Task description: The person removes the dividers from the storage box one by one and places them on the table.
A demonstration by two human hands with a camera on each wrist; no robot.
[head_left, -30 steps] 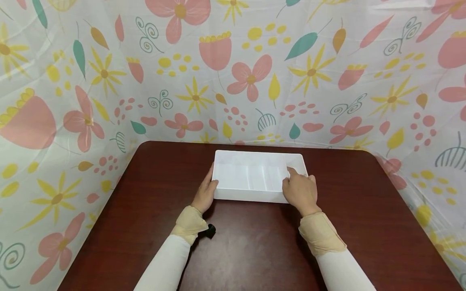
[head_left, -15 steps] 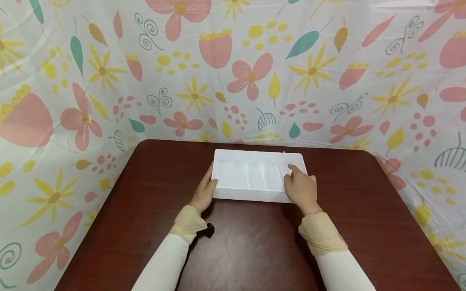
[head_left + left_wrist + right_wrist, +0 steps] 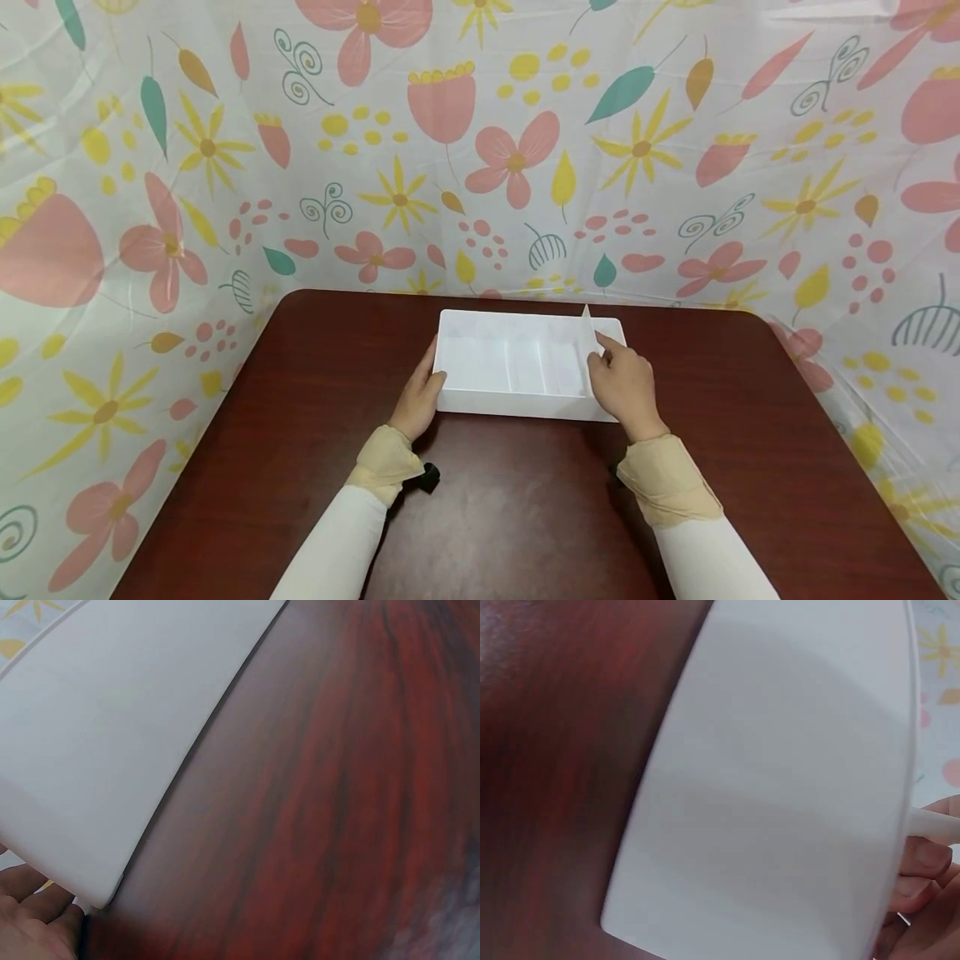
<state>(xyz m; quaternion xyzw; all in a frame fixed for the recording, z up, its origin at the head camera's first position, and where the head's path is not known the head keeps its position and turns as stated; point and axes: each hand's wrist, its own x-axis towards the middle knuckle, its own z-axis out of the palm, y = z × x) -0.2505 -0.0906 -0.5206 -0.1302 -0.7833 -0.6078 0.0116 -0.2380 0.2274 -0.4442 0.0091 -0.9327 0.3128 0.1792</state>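
A white storage box [image 3: 517, 405] with upright partitions inside lies on the table in the head view. My left hand [image 3: 418, 400] grips its left end, thumb at the front corner and fingers along the side. In the left wrist view those fingers [image 3: 37, 907] curl by the box's corner. Near the right end, my right hand [image 3: 626, 387] pinches a thin white divider [image 3: 588, 337], whose far end sticks up above the back rim. The right wrist view shows the divider's edge [image 3: 930, 823] between the fingers, over the box's front wall [image 3: 772, 795]. Part of the divider is hidden behind the hand.
The dark red-brown wooden table [image 3: 495, 508] extends on every side of the box. A floral curtain [image 3: 517, 167] hangs behind and at both sides. A small black object [image 3: 429, 477] shows by the left wrist.
The divider's far end has risen above the box's back rim and tilted up, with my right hand moving slightly right. My left hand keeps its grip on the box.
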